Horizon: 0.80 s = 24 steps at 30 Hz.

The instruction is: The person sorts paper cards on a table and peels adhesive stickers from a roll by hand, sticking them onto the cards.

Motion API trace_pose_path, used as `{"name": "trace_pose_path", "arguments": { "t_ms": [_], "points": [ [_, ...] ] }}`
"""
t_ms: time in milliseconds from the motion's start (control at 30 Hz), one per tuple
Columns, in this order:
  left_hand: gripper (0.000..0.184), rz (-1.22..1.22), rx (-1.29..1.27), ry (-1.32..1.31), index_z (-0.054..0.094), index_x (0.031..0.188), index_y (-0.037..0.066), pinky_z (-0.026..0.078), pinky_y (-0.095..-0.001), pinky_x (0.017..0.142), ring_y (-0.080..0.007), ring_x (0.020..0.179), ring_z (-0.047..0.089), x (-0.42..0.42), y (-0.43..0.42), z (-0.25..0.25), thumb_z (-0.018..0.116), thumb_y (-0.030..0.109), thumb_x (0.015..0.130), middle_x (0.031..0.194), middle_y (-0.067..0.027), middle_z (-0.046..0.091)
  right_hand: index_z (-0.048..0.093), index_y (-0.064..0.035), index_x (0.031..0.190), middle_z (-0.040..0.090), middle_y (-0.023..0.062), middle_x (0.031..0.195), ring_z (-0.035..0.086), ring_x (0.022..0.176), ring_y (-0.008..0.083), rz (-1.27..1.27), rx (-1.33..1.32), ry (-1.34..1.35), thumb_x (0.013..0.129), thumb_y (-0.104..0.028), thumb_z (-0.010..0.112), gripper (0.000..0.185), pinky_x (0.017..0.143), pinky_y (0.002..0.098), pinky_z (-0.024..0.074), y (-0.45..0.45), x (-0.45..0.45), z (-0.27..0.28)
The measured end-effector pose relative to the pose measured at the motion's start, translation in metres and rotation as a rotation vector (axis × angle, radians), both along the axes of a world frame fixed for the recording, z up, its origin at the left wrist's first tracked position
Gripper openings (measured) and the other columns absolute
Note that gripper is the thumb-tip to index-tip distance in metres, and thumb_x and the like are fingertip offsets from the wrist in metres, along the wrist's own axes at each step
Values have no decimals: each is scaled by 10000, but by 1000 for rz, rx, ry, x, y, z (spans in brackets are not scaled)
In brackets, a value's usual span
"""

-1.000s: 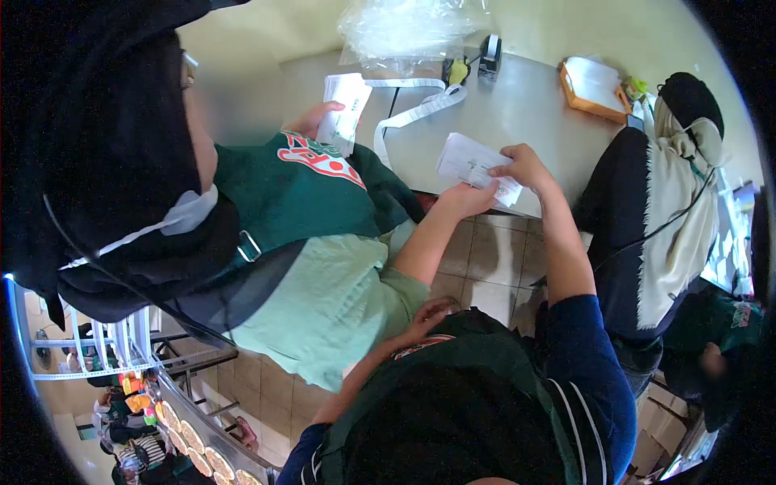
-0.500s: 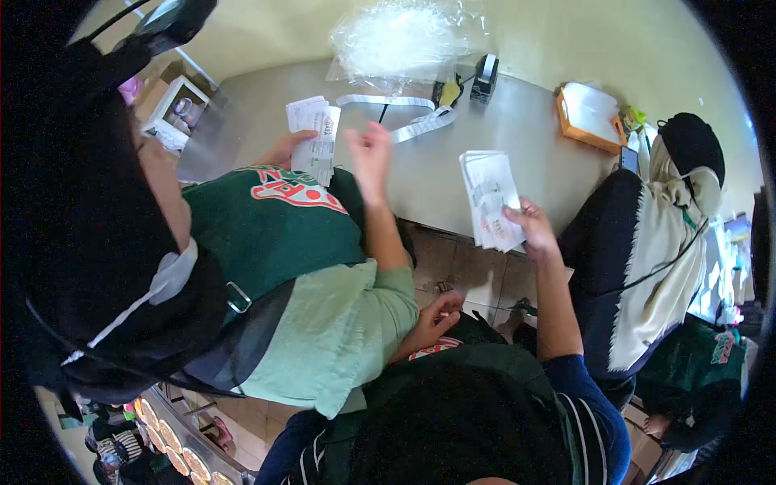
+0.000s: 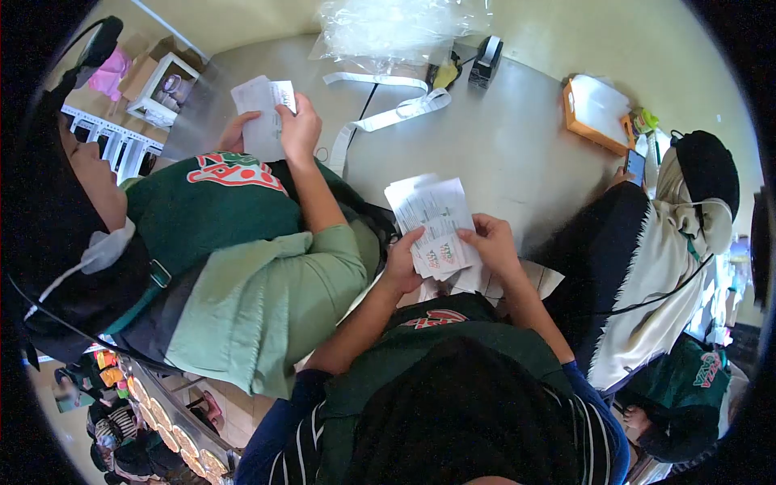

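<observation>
A fanned stack of printed white paper slips [image 3: 436,222], with red and green print, is held in front of my chest near the table's edge. My left hand [image 3: 402,263] grips its lower left side, thumb on top. On the right side, my right hand [image 3: 491,242] pinches the slips between thumb and fingers. The fingers under the stack are partly hidden. More pale paper [image 3: 477,279] shows below the stack, by my right wrist; what it is I cannot make out.
At my left a co-worker in a green apron [image 3: 242,218] holds similar paper slips [image 3: 263,121]. A long white strip [image 3: 396,117], a tape dispenser [image 3: 486,61], a plastic bag [image 3: 396,32] and an orange tray [image 3: 594,117] lie on the table. To the right, another person holds a phone [image 3: 635,166].
My right hand has brought the slips left and toward me, and my left hand has come up from my lap to grip them. The co-worker's raised hand has returned to their slips.
</observation>
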<state>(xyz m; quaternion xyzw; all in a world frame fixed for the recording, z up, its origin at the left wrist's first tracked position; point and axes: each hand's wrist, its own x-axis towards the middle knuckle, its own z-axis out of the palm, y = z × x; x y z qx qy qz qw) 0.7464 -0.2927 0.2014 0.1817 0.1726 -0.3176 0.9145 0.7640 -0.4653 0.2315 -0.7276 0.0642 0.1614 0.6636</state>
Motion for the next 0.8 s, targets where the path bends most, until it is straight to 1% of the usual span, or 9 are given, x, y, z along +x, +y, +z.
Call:
{"name": "trace_pose_path", "arguments": {
  "t_ms": [133, 233, 400, 467, 533, 600, 667, 700, 800],
  "points": [
    [412, 89, 181, -53, 384, 1182, -50, 419, -418, 870, -312, 1004, 521, 10, 4, -2, 392, 193, 849, 1149, -186, 487, 571, 43, 964, 610, 80, 767, 571, 672, 119, -50, 36, 11, 741, -35, 605, 239, 613, 239, 457, -18, 10, -10],
    [344, 176, 335, -118, 433, 1133, -7, 466, -424, 797, -295, 935, 557, 16, 9, 1, 486, 67, 801, 1063, -156, 535, 558, 46, 984, 610, 77, 780, 570, 667, 113, -88, 175, 8, 740, -24, 601, 257, 613, 237, 460, -19, 13, 0],
    [298, 207, 550, -124, 477, 1083, -11, 473, -395, 775, -271, 911, 568, 22, 6, -12, 509, 42, 791, 1005, -136, 566, 541, 60, 1009, 611, 82, 790, 570, 674, 111, -19, 204, 58, 712, -1, 622, 313, 620, 230, 462, 3, 20, -10],
    [283, 234, 571, -139, 493, 1060, -12, 474, -388, 767, -261, 897, 573, 24, 5, -15, 526, 30, 782, 985, -128, 576, 549, 35, 980, 603, 91, 797, 567, 683, 111, -41, 239, 32, 717, 0, 616, 273, 609, 231, 460, 12, 22, -15],
    [287, 276, 637, -134, 511, 1031, -11, 474, -362, 743, -240, 858, 582, 27, 6, -20, 578, 20, 754, 976, -117, 583, 558, -8, 916, 584, 90, 799, 559, 699, 100, -231, 245, -113, 744, 10, 583, 175, 595, 236, 455, 17, 26, -15],
    [302, 304, 673, -119, 514, 1032, -2, 468, -341, 737, -213, 850, 579, 30, 8, -17, 597, 30, 744, 968, -103, 588, 555, -39, 862, 576, 94, 812, 573, 668, 147, -252, 198, -158, 759, 18, 544, 118, 571, 272, 455, 14, 33, -15],
    [318, 328, 706, -100, 517, 1033, 6, 461, -320, 731, -186, 841, 576, 32, 10, -12, 616, 40, 733, 960, -88, 593, 565, -49, 858, 570, 104, 810, 568, 655, 232, -108, -574, -748, 759, 4, 528, 119, 574, 321, 451, 12, 39, -7],
    [319, 338, 771, -116, 518, 1031, 4, 462, -316, 725, -183, 825, 579, 33, 11, -10, 621, 40, 732, 947, -89, 597, 570, -51, 848, 558, 110, 813, 543, 669, 306, -18, -629, -743, 731, -102, 594, 130, 595, 362, 442, 14, 42, -4],
    [324, 348, 863, -175, 516, 1031, -4, 465, -312, 713, -181, 798, 585, 34, 8, -16, 628, 42, 731, 928, -93, 602, 571, -52, 822, 549, 105, 784, 544, 672, 307, 102, -592, -724, 683, -207, 667, 229, 601, 363, 437, 33, 44, -9]
  ]
}}
